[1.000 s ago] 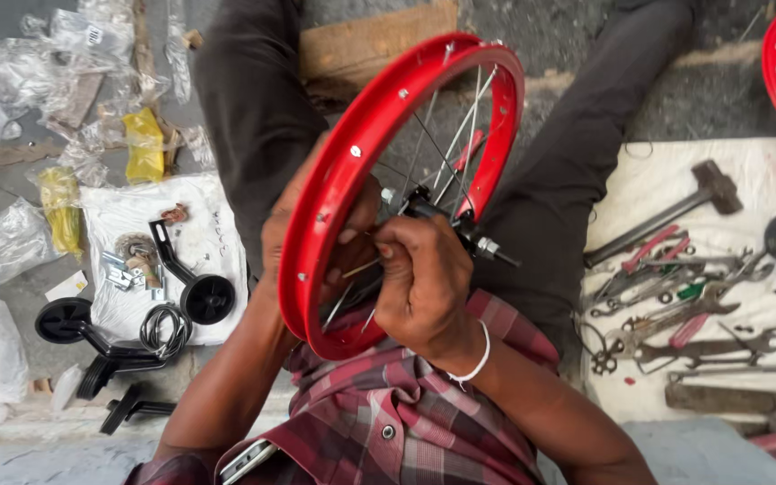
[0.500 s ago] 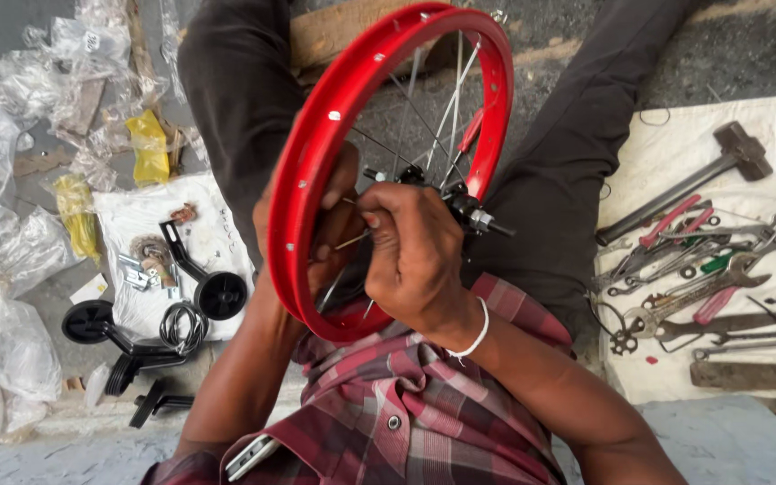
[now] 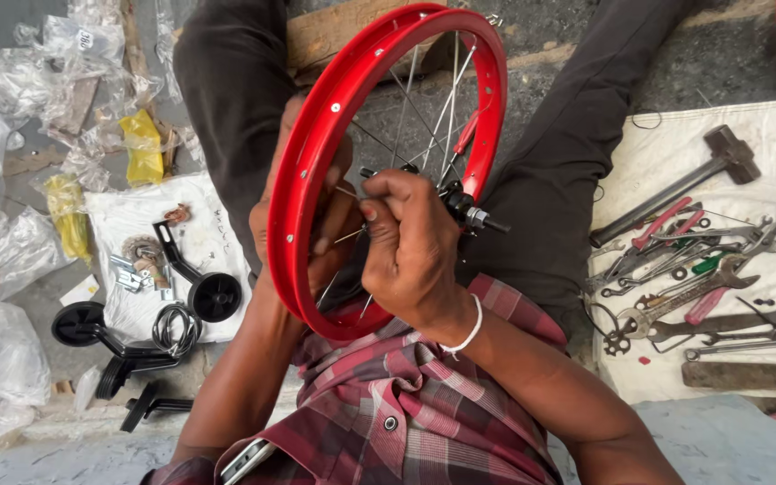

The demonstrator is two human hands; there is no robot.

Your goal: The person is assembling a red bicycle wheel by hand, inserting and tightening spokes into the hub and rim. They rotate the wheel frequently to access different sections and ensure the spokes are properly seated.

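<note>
Right hand (image 3: 410,251) pinched on a spoke (image 3: 350,235) inside red wheel rim (image 3: 316,144); left hand (image 3: 316,224) grips the rim. Yellow packets (image 3: 144,145) lie left, among clear plastic bags (image 3: 11,260).

Rough grey concrete floor (image 3: 568,36). White cloth (image 3: 765,144) spread at right, wooden plank (image 3: 325,36) top centre, pale slab (image 3: 729,440) along bottom edge. Daylight.

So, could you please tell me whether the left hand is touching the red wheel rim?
Touching. The head view shows the left hand behind the red wheel rim, its fingers pressed against the rim's inner side with no gap showing.
</note>
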